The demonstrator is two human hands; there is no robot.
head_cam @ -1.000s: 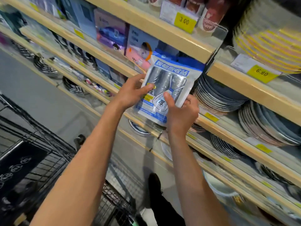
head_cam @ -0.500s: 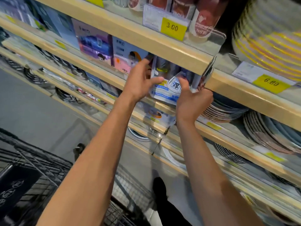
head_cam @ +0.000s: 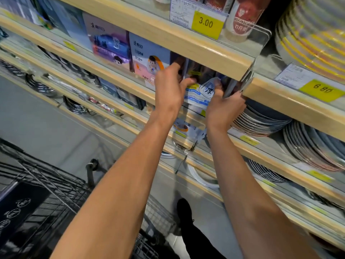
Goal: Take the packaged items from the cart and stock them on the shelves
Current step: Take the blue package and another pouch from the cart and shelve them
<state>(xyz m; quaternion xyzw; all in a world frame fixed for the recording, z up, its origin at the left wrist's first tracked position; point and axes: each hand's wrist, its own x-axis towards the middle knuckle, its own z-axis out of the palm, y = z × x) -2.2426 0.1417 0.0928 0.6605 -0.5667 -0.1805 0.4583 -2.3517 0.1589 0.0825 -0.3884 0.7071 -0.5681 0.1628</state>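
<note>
Fig.: stocking, head view. Over approx. the last sec. the blue-and-white packet (head_cam: 198,94) went from held out in front of the shelving to mostly tucked under the upper shelf lip (head_cam: 186,45); only its lower part w/ the blue print showed, the top hidden in shadow. It sat on the shelf board (head_cam: 141,94) just right of the pastel box w/ a cartoon figure (head_cam: 149,58) and left of the clear divider (head_cam: 246,79). Judged: placement nearly done, release and a return to the cart (head_cam: 46,193) remaining. Left hand (head_cam: 169,90) was raised, fingers reaching into the bay along the packet's left edge, thumb pressed on its front, i.e. grasping the packet. Right hand (head_cam: 223,107) was below and right, fingers curled round the lower right corner, also grasping it. Both forearms extended up and away from the body. Stacked plates (head_cam: 261,120) lay right of the right hand, one shelf down.
</note>
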